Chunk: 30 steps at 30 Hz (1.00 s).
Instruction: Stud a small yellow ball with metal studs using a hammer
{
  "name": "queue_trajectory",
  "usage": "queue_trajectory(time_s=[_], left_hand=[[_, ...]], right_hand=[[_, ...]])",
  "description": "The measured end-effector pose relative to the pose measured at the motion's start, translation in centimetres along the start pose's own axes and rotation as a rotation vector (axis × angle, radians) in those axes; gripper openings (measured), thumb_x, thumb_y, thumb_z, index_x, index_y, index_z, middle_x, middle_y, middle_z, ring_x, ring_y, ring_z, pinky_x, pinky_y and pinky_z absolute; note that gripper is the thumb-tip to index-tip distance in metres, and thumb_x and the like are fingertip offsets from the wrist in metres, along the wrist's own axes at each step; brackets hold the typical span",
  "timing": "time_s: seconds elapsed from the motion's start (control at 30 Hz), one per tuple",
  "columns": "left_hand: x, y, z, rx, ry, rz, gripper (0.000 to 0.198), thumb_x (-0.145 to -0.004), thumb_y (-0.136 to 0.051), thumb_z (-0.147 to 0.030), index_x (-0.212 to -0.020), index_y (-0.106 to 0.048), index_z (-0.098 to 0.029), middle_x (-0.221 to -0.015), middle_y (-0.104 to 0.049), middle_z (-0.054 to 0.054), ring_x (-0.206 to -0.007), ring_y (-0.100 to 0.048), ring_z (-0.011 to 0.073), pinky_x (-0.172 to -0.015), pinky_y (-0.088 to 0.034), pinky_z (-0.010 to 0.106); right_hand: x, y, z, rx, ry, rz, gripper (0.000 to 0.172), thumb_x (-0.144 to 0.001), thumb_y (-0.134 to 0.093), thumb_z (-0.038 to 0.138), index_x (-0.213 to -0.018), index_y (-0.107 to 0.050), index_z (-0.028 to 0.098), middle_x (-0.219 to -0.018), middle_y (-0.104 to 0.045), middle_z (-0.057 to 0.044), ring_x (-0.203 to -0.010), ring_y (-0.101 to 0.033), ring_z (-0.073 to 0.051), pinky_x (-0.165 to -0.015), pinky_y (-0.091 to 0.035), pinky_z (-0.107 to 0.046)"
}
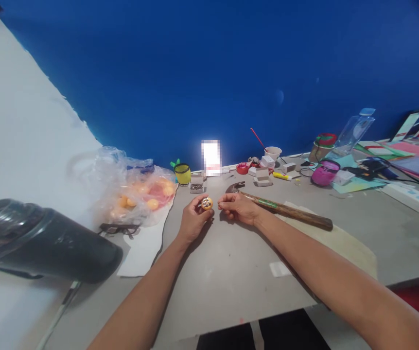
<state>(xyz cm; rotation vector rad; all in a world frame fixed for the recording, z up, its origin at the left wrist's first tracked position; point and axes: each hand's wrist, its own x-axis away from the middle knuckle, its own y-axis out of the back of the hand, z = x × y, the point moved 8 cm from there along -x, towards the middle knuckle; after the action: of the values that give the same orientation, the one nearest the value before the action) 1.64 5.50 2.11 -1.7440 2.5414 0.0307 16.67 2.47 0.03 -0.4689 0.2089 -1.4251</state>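
Note:
Between the thumb and fingers of my left hand (194,219) is a small orange-yellow ball (206,204), its facing side covered with shiny silver studs. Just to the right of it, my right hand (239,208) is pinched closed; whatever its fingertips hold is too small to make out. The two hands are apart. Beyond them, a small open box (197,186) contains shiny metal bits. A claw hammer (286,210) with a wooden handle lies behind and beside my right hand and wrist.
Clear plastic bags with orange balls (140,192) and eyeglasses (119,228) are on the left, near a large dark bottle (45,243). A yellow cup (182,174), an open white box (263,178) and a white bowl (273,153) line the back. At right is a power strip (413,198).

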Motion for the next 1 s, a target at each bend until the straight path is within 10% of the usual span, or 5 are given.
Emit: queue_trajectory(time_s=[1.0], left_hand=[[0.09, -0.42, 0.24, -0.038, -0.042, 0.067, 0.057, -0.066, -0.083, -0.026, -0.120, -0.066, -0.017, -0.085, -0.069, 0.001, -0.067, -0.060, 0.0134, -0.065, -0.052, 0.027]], right_hand=[[0.40, -0.27, 0.31, 0.052, 0.040, -0.020, 0.044, -0.053, -0.099, 0.038, -0.078, -0.069, 0.016, -0.069, -0.066, 0.001, -0.054, -0.049, -0.007, -0.046, -0.033, -0.019]])
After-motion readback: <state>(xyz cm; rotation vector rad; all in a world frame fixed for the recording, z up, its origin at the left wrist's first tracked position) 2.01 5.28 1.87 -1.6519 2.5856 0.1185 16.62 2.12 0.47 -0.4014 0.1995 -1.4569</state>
